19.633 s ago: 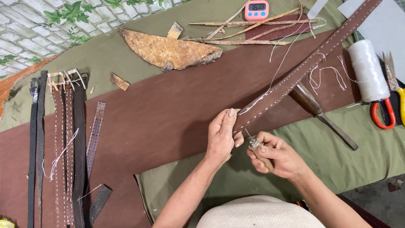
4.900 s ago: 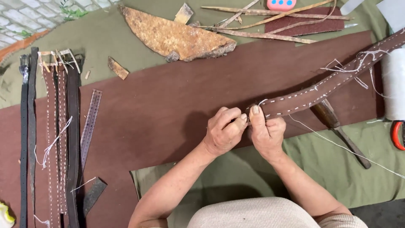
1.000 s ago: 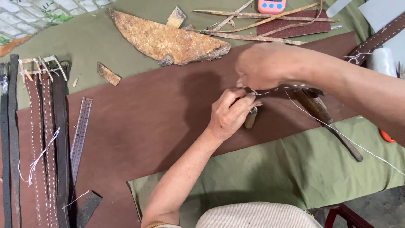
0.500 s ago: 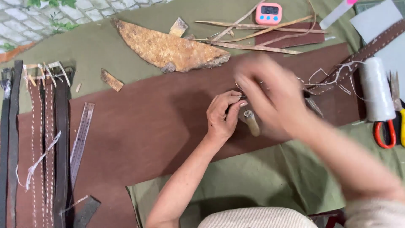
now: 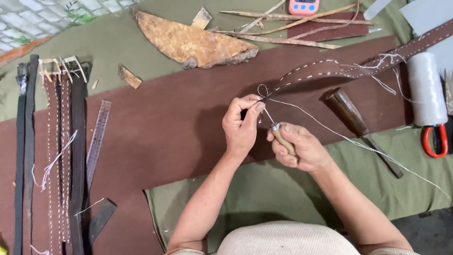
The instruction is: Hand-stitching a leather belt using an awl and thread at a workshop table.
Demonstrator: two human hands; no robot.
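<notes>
Left hand (image 5: 241,123) pinched shut on the near end of the stitched leather strap (image 5: 330,68), thumb and forefinger clamped right at the tip. Right hand (image 5: 298,147) wrapped tight around the wooden-handled awl (image 5: 282,138), metal point angled up toward that pinched tip. Hands just beside each other, not quite touching, over the big brown leather sheet (image 5: 165,137).

Strap ran away up and to the right across the sheet, a white stitch line along it, far end off toward the top right corner. Small loop of white thread (image 5: 358,144) stood above the left fingers; one long strand trailed off down to the right over the green cloth (image 5: 264,198).

Just right of the hands, lay a dark wooden-handled tool (image 5: 359,126), slanted, blade end on the cloth. Further right, stood a white thread spool (image 5: 426,87) with red-handled scissors (image 5: 434,141) touching its lower end.

Up top, sat a rough orange-brown leather offcut (image 5: 193,43), thin bamboo strips (image 5: 292,23) beside it and a pink timer (image 5: 304,5) at the edge. Off to the left, lined up a row of finished dark belts (image 5: 52,151), some stitched in white, with a metal ruler (image 5: 96,141) just beside them.
</notes>
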